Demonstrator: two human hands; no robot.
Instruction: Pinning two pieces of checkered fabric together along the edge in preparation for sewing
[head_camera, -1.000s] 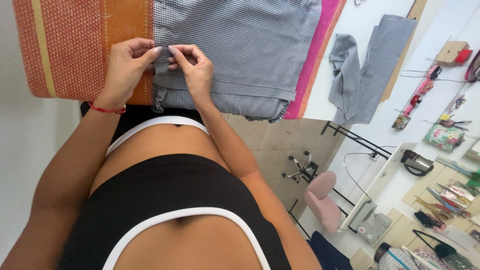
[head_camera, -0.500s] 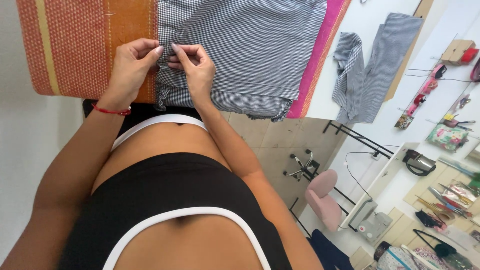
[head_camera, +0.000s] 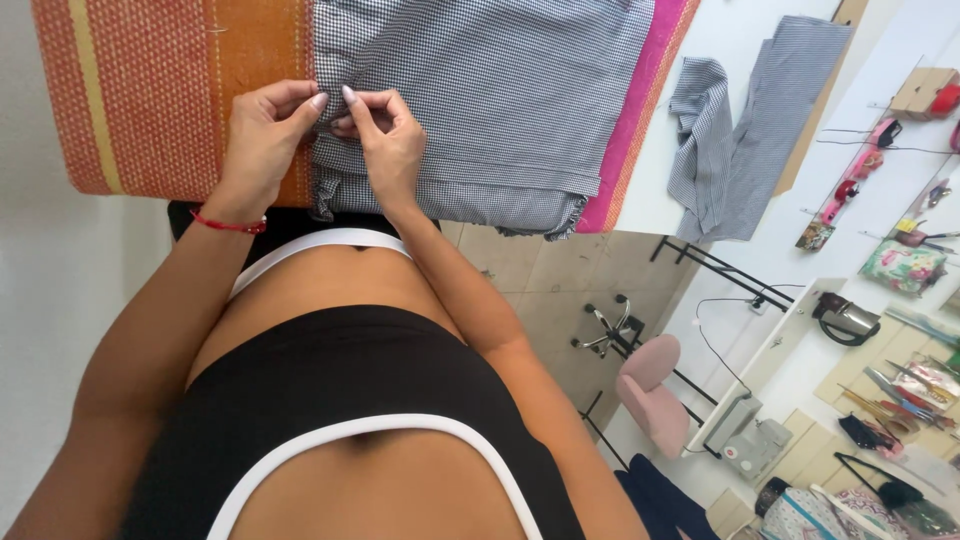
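We pinch the ruffled edge of the checked fabric (head_camera: 480, 110) at its near left corner, where it lies on the orange woven cloth (head_camera: 150, 100) covering the bench (head_camera: 720, 40). Both hands close on that edge: left hand (head_camera: 265, 140) and right hand (head_camera: 385, 140), fingertips almost meeting, likely to keep a small fold steady. One red bracelet (head_camera: 230, 225) on the left wrist. Two more checked pieces (head_camera: 750, 120) lie far right, set aside. One pink chair (head_camera: 655, 395) and one sewing machine (head_camera: 750, 445) stand farther off.
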